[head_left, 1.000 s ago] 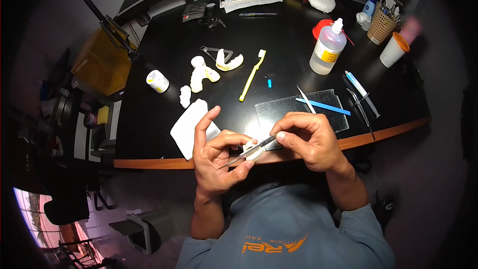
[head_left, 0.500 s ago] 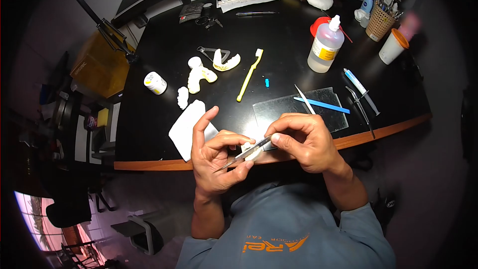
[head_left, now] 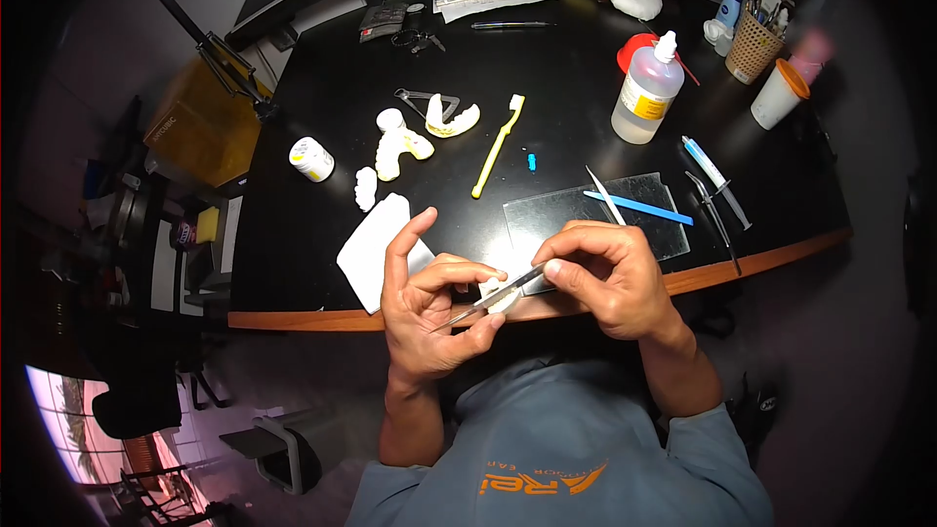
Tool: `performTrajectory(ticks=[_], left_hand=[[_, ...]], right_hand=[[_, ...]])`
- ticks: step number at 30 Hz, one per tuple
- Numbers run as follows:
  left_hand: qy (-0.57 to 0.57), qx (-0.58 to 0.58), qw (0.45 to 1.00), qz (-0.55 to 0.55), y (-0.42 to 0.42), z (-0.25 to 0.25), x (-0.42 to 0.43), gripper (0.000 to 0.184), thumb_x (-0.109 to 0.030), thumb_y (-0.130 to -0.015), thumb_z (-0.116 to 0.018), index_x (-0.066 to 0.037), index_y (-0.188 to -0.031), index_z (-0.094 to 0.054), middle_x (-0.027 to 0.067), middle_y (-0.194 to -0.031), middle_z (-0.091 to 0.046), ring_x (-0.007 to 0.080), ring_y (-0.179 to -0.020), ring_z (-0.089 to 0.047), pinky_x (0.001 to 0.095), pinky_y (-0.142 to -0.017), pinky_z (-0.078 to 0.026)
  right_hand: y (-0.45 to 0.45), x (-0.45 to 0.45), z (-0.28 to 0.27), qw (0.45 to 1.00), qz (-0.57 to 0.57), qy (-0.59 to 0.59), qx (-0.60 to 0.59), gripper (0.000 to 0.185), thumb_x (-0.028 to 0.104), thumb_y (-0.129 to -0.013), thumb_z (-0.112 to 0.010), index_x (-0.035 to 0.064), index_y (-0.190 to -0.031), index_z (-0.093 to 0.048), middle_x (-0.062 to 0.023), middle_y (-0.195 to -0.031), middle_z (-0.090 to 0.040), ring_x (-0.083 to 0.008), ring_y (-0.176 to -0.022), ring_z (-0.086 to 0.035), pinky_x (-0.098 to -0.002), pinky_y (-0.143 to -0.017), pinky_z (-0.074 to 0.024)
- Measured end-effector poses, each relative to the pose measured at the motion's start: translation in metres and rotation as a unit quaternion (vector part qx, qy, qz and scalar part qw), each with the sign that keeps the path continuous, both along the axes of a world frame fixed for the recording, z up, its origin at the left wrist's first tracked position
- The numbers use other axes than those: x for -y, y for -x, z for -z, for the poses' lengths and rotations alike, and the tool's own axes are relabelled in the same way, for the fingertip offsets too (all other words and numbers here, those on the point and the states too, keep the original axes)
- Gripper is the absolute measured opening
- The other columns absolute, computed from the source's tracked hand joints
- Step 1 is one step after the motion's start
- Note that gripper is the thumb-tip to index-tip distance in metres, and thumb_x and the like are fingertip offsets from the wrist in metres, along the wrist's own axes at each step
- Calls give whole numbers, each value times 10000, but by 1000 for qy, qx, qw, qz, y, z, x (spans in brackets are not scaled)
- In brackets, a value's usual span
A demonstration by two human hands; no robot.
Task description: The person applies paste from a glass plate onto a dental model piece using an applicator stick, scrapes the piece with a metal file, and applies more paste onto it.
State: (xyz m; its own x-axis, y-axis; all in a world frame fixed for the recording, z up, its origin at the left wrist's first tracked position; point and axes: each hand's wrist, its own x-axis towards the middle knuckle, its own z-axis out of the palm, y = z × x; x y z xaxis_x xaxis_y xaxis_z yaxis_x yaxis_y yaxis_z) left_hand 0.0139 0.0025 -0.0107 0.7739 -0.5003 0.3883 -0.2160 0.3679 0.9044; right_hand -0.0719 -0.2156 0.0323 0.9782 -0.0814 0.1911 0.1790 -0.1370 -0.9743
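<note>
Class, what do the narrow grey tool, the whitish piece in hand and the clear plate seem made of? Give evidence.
Narrow grey tool: probably metal, shiny; it catches the light.
Whitish piece: possibly plaster or resin; pale and opaque, too small to judge its finish.
Clear plate: glass or clear plastic, smooth; the dark table shows through.

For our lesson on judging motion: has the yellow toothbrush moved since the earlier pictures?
No; the yellow toothbrush keeps its place relative to the clear slab; only the view shifted slightly.
</note>
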Motion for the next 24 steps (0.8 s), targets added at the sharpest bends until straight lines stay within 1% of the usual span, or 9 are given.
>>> performTrajectory(ticks=[3, 6, 11, 15, 18, 19, 22, 23, 24], left_hand=[[-18, 29, 999, -15, -2, 3, 0, 1131, -93, -772, -895, 141, -1584, -144, 195, -990, -772, 230, -972, -733, 349, -970, -550], [-3, 13, 1000, -19, 0, 1, 2, 1125, -85, -770, -892, 134, -1586, -151, 192, -997, -772, 224, -977, -729, 350, -986, -539], [-32, 40, 999, -12, -3, 6, -2, 1103, -69, -770, -881, 122, -1591, -169, 193, -1013, -772, 211, -978, -719, 346, -982, -536], [-46, 37, 998, -18, -2, 5, -3, 1094, -69, -770, -881, 122, -1588, -180, 193, -1015, -773, 207, -975, -715, 346, -983, -531], [-32, 40, 999, -13, -3, 5, -1, 1097, -72, -767, -884, 119, -1589, -182, 190, -1016, -775, 209, -977, -716, 341, -988, -525], [-31, 38, 999, -12, -3, 5, 0, 1096, -73, -768, -884, 120, -1588, -183, 190, -1016, -775, 210, -977, -716, 341, -991, -523], [-32, 32, 999, -17, -2, 4, -3, 1094, -77, -770, -883, 124, -1587, -183, 190, -1015, -775, 212, -978, -717, 344, -997, -520], [-35, 31, 999, -20, -2, 4, -2, 1095, -79, -771, -883, 126, -1586, -182, 190, -1014, -775, 213, -977, -717, 346, -997, -520], [-37, 31, 999, -21, -2, 4, -2, 1095, -81, -772, -884, 128, -1585, -181, 190, -1013, -775, 213, -977, -718, 348, -997, -520]], right_hand=[[1, -1, -3, 1000, -3, 1, -9, 120, 1, -965, -681, -43, -1039, -764, -79, -922, -746, -99, -826, -681, -263, -733, -540], [-2, 6, 3, 1000, 10, -11, 0, 113, -1, -961, -687, -47, -1033, -762, -89, -924, -744, -120, -831, -700, -283, -754, -561], [-2, -3, 2, 1000, 2, 19, 24, 118, 1, -965, -681, -47, -1036, -763, -86, -942, -748, -114, -816, -695, -274, -738, -555], [-1, 4, 4, 1000, 14, -10, 9, 114, 0, -966, -684, -41, -1040, -762, -83, -941, -741, -103, -818, -686, -258, -713, -537], [1, -2, -3, 1000, 2, 17, 9, 116, 2, -971, -679, -41, -1039, -763, -86, -944, -740, -104, -823, -690, -256, -723, -543], [-2, -6, 7, 999, 0, 6, 47, 117, 8, -973, -679, -44, -1036, -763, -80, -932, -738, -99, -816, -686, -255, -718, -541], [-1, 1, -1, 1000, 5, 28, 4, 120, 11, -973, -679, -45, -1039, -763, -82, -927, -739, -99, -811, -681, -257, -705, -537], [-1, 2, 4, 1000, 15, 0, 12, 121, 16, -973, -682, -40, -1042, -764, -77, -927, -742, -92, -790, -669, -255, -685, -523], [-2, 1, 3, 1000, 11, 9, 15, 122, 15, -972, -682, -39, -1043, -765, -77, -931, -744, -91, -787, -668, -254, -684, -523]])
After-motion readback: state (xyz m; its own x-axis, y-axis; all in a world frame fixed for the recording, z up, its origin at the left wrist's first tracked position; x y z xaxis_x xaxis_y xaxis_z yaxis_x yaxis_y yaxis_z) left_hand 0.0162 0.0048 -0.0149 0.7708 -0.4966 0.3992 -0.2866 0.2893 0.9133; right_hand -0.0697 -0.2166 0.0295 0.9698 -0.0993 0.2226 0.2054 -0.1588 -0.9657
